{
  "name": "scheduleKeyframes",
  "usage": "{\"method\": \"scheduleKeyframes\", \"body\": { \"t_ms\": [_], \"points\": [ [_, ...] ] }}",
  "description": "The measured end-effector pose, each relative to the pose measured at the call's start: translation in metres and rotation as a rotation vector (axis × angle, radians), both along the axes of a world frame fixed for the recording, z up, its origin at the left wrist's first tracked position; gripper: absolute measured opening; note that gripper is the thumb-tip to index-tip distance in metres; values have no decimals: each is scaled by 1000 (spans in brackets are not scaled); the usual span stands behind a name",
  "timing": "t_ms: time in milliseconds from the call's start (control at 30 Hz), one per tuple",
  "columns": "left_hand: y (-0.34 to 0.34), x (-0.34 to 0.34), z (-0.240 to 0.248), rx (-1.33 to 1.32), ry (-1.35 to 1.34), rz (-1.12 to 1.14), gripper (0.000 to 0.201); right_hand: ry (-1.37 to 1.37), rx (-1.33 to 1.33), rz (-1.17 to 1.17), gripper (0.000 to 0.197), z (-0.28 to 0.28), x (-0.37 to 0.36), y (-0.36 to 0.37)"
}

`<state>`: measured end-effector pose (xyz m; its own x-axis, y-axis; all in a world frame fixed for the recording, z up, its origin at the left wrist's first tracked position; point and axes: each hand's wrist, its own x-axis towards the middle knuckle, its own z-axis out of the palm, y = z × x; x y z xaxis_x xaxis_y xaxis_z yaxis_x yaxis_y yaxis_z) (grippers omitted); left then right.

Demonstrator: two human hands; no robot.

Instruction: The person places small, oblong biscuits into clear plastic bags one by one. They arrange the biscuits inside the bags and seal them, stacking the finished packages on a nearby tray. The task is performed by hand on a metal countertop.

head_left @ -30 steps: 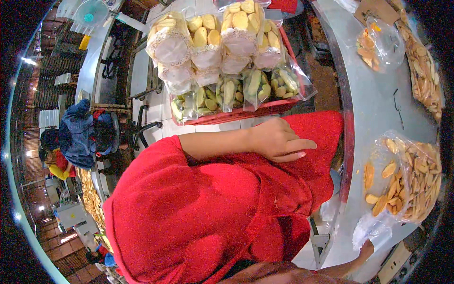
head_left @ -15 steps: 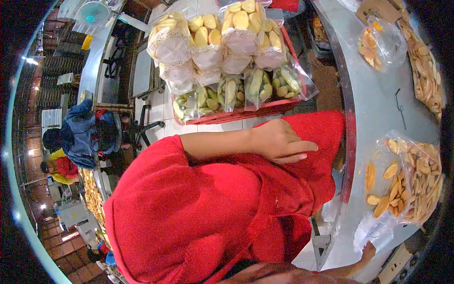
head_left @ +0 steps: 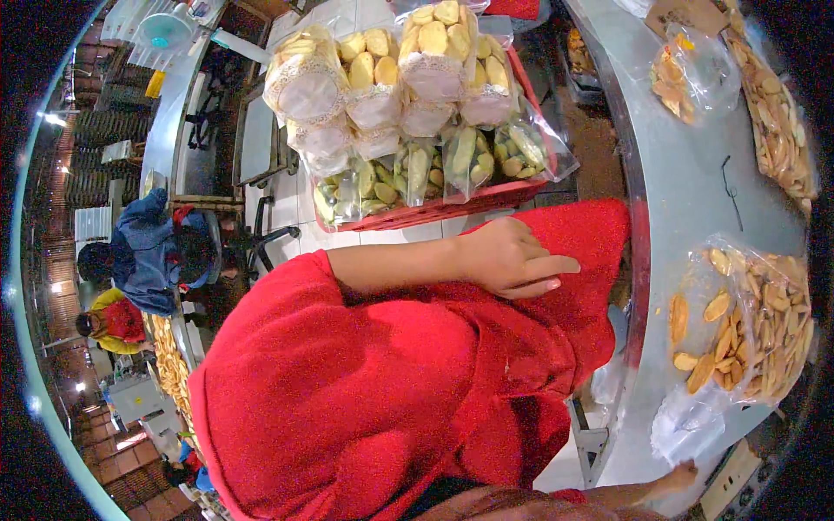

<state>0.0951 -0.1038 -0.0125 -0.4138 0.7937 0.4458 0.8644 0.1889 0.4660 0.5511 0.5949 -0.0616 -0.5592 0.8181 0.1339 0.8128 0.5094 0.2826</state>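
Note:
My left hand (head_left: pixel 521 260) lies on the red cloth over my lap. Its index finger points out, the others bend loosely, and it holds nothing. At the lower right, my right hand (head_left: pixel 679 478) hovers by the table edge, small and dim, so its fingers cannot be made out. Just above it sits the crumpled mouth of a clear plastic bag (head_left: pixel 688 427). That bag joins a large transparent bag of yellow-brown chip slices (head_left: pixel 773 330). Several loose slices (head_left: pixel 723 352) spill out at its near side.
A red crate (head_left: pixel 434 217) holds several clear bags of pale slices (head_left: pixel 434 52) and green ones (head_left: pixel 469 161). The grey table (head_left: pixel 686 191) carries a thin black wire (head_left: pixel 731 193), a smaller bag of slices (head_left: pixel 673 82) and a brown carton (head_left: pixel 686 17). People sit at the left, one in blue (head_left: pixel 143 252).
My right hand has drawn away from the plastic bag's mouth, downward toward the table edge. My left hand is in much the same place. The view has shifted slightly.

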Motion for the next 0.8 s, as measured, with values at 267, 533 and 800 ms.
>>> {"method": "scheduleKeyframes", "body": {
  "t_ms": [267,533,800],
  "points": [
    [41,18,8,146,-610,-210,40,963,-320,526,17,124,-199,-355],
    [13,44,-8,396,-1366,-89,52,537,-1092,945,12,101,-336,-518],
    [-4,49,-17,571,-1512,-140,44,561,-1473,757,23,88,-348,-512]
  ]
}}
